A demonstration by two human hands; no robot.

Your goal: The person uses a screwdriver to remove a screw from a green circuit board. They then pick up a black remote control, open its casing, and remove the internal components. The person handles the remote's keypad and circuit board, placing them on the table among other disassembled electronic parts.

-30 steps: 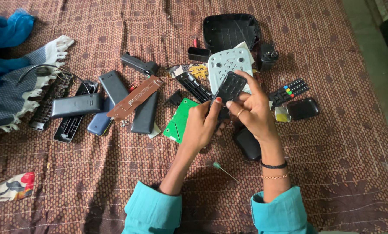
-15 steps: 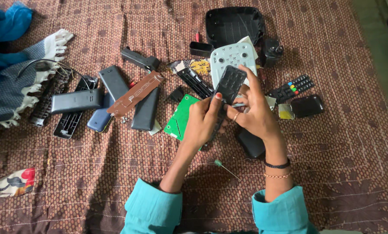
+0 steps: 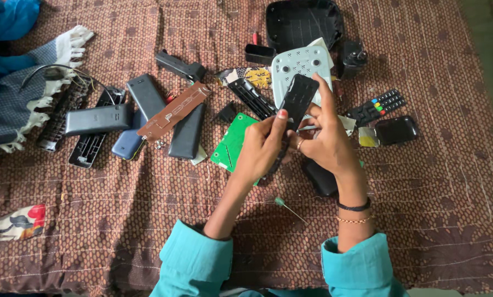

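Hands (image 3: 263,148) (image 3: 326,146) gripping black remote shell (image 3: 298,99), green board (image 3: 232,144) beneath (partly hidden)

Over the last second the flat black plastic remote-control shell (image 3: 298,98) has been raised and tipped more upright, so it now overlaps the pale grey perforated plastic cover (image 3: 295,65) behind it rather than sitting below it. The right hand (image 3: 324,144) has slid its forefinger up along the shell's right edge. The left hand (image 3: 262,147) has closed in, its thumb now near the shell's lower left corner, possibly pressing there, though the contact is hard to see.
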